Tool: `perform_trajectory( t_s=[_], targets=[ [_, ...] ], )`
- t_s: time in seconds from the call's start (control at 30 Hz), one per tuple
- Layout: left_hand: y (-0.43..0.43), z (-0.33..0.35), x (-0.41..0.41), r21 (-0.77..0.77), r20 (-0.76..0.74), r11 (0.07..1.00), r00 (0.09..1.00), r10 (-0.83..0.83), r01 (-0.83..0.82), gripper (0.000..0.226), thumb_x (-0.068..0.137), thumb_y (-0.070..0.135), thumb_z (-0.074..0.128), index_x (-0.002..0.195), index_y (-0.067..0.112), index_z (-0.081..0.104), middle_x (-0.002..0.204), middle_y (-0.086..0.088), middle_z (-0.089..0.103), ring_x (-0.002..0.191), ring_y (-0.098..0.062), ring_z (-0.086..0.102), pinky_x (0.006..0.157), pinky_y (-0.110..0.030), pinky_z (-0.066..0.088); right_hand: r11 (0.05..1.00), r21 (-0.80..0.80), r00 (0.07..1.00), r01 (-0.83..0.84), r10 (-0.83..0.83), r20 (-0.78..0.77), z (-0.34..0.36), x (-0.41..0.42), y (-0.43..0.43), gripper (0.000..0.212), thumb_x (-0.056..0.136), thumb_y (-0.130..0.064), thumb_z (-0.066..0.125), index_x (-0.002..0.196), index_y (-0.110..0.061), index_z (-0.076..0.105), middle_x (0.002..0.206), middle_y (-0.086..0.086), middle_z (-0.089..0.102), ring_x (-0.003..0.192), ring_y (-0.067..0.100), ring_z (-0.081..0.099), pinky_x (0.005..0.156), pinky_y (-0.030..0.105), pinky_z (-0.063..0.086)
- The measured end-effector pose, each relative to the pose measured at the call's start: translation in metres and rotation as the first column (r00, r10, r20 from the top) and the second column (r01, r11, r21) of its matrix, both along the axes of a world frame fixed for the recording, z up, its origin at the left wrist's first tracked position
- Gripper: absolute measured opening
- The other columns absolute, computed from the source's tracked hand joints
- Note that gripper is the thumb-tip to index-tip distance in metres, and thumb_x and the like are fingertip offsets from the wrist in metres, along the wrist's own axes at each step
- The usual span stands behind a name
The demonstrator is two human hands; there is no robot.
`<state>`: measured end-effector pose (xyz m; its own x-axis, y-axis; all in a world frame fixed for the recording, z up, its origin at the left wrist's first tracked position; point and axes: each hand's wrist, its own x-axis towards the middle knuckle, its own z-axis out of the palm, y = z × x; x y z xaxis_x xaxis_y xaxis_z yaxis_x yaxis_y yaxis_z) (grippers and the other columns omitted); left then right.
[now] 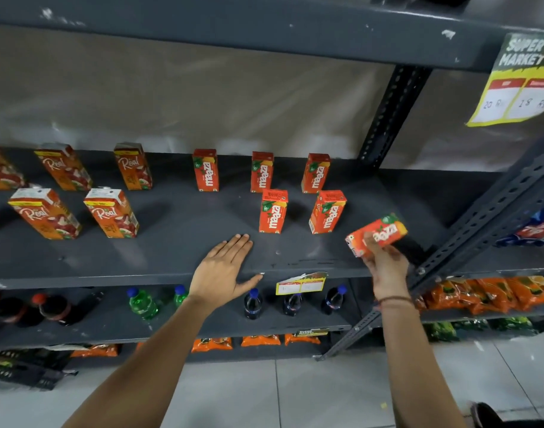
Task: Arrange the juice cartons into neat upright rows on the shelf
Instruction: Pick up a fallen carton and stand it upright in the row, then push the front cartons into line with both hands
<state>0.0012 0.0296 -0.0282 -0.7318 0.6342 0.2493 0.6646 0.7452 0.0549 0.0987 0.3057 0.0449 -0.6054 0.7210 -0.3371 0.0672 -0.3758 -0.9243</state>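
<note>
Several small orange Maaza juice cartons stand upright on the dark grey shelf [172,257]: a back row of three [261,172] and a front pair [273,211], [327,212]. Taller orange Real cartons [111,213] stand in two rows at the left. My right hand [385,267] holds one Maaza carton [376,234] tilted on its side above the shelf's front right part. My left hand [226,268] lies flat, palm down and fingers apart, on the shelf's front edge, left of the front pair.
A perforated steel upright [480,217] slants past my right hand. Price tags hang at the shelf's front edge [300,284] and at the top right [521,84]. Below stand soft-drink bottles [252,304]; snack packets [480,293] fill the right-hand rack.
</note>
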Motion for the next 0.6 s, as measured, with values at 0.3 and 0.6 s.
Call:
perform_trajectory(
  t_s=[0.3, 0.6],
  targets=[
    [-0.033, 0.002, 0.009, 0.146, 0.002, 0.988, 0.999, 0.044, -0.044, 0.064, 0.087, 0.052, 0.043, 0.127, 0.003, 0.054, 0.135, -0.012, 0.053, 0.126, -0.024, 0.048, 0.107, -0.042, 0.028, 0.762, 0.456, 0.857, -0.461, 0.515, 0.006, -0.009, -0.06, -0.101, 0.043, 0.07, -0.003, 0.081, 0.108, -0.011, 0.061, 0.095, -0.007, 0.072, 0.083, -0.006, 0.07, 0.08, 0.017, 0.058],
    [-0.072, -0.008, 0.019, 0.26, 0.053, 0.953, 0.988, 0.148, -0.156, 0.055, 0.089, 0.043, 0.042, 0.124, 0.004, 0.057, 0.13, -0.013, 0.058, 0.122, -0.025, 0.052, 0.105, -0.043, 0.034, 0.324, 0.719, 0.7, -0.616, 0.644, 0.309, -0.018, -0.136, -0.186, 0.05, 0.075, -0.018, 0.08, 0.116, -0.004, 0.056, 0.117, 0.013, 0.069, 0.111, 0.026, 0.065, 0.101, 0.038, 0.049]
  ],
)
